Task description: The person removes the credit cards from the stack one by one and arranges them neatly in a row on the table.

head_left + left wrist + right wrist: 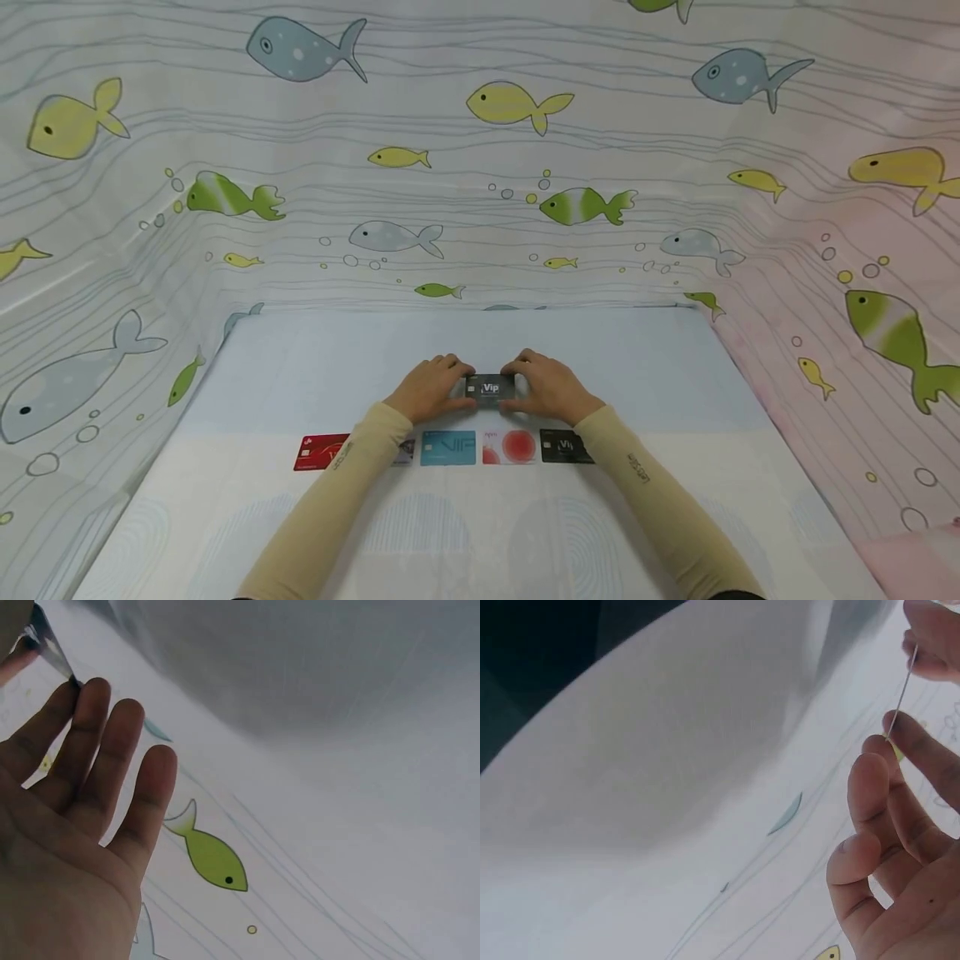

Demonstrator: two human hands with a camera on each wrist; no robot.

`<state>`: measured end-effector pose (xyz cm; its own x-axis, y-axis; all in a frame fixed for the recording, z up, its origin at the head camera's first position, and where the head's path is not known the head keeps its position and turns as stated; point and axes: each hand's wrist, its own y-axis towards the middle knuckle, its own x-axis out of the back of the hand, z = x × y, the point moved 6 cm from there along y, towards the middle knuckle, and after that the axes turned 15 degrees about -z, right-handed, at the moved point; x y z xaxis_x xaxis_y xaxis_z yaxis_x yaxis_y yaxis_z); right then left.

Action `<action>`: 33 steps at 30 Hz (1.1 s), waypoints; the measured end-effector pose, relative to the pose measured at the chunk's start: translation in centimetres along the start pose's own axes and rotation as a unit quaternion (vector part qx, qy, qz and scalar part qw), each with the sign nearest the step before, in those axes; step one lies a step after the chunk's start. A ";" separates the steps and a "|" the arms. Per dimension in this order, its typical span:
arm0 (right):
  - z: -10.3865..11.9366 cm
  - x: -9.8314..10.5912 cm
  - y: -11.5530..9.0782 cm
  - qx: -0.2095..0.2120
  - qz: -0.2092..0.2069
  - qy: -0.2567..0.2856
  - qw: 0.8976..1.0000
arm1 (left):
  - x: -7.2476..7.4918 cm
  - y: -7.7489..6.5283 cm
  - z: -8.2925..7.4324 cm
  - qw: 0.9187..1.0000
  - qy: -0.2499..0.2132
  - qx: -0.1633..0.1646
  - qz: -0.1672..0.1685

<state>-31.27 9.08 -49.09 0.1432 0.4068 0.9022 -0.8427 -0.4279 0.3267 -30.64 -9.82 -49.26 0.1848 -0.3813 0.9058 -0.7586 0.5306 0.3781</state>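
Note:
A dark grey card (491,388) printed "Vip" faces up between both hands, above the row of other cards in the head view. My left hand (433,390) pinches its left edge, and my right hand (549,388) pinches the right edge. Seen from the right wrist, the card (903,691) is a thin line between the fingertips of both hands. From the left wrist, part of the card (56,651) shows at the upper left, and the other fingers are spread loosely.
Nearer the body lies a row of cards: a red card (315,452), a card (407,452) mostly behind the left sleeve, a blue card (448,448), a white card with a red circle (517,447) and a black card (557,447). Fish-patterned cloth (480,183) surrounds the pale table (630,350).

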 end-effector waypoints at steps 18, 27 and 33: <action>-0.7 0.9 -1.6 -0.013 0.004 0.046 0.999 | 0.2 -0.7 -0.9 0.997 -0.064 0.043 -0.008; -0.9 2.5 -2.9 -0.001 -0.007 0.063 0.998 | 0.8 -0.9 -2.5 0.996 -0.074 0.018 -0.035; -1.2 3.3 -3.8 0.021 -0.010 0.062 0.998 | 0.5 -1.0 -3.7 0.996 -0.081 0.029 -0.032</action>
<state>-28.24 13.04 -47.67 0.0926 0.5111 0.8545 -0.8172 -0.4512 0.3585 -27.49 -7.74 -48.44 0.1351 -0.5324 0.8356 -0.7837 0.4585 0.4189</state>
